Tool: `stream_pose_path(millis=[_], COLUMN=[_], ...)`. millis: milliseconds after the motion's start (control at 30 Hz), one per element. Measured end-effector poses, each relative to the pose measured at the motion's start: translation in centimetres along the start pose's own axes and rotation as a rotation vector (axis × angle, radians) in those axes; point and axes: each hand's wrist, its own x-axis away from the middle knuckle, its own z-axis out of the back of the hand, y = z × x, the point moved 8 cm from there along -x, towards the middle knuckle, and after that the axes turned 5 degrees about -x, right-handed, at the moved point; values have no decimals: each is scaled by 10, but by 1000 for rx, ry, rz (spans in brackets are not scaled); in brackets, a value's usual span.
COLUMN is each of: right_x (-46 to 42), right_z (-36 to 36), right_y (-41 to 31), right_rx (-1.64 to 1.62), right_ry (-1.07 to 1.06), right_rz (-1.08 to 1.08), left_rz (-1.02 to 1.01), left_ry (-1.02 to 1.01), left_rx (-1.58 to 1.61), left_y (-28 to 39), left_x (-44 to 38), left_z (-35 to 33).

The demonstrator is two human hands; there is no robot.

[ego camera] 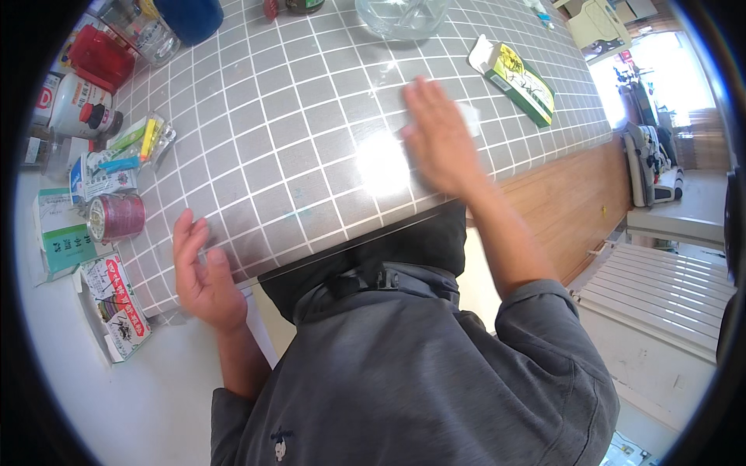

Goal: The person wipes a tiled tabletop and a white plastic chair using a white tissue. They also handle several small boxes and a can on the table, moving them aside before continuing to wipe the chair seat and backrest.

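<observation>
My right hand (440,140) is palm down over the grey table (280,134) with white grid lines, its fingers stretched out. A small white piece (471,119), perhaps paper, shows beside the hand and partly under it. What lies beneath the palm is hidden. Just right of that hand, a green and yellow carton (521,84) lies with its white end flap open. My left hand (204,274) is at the table's near left edge, fingers curved and thumb apart, holding nothing. A pink round tin or jar (116,216) stands left of it.
Along the left edge are a white plastic bottle (80,105), a red container (100,56), small packets (108,175), a green and white box (67,236) and an opened carton (116,306). A glass bowl (402,17) and blue container (189,17) stand at the far side.
</observation>
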Motion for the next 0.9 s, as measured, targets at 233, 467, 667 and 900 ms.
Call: stream_pose_path(millis=[233, 467, 667, 900], right_x=[24, 46, 36, 45], right_z=[24, -5, 17, 33], right_y=[-37, -70, 5, 48], right_rx=[-429, -269, -115, -313], right_ry=[119, -131, -76, 68], right_rz=[88, 97, -35, -27], left_rz=[-10, -17, -7, -14], left_ry=[-67, -119, -188, -264], left_rx=[49, 65, 61, -88], left_y=[8, 18, 28, 45], left_x=[-12, -20, -22, -25], left_z=[-10, -39, -63, -91])
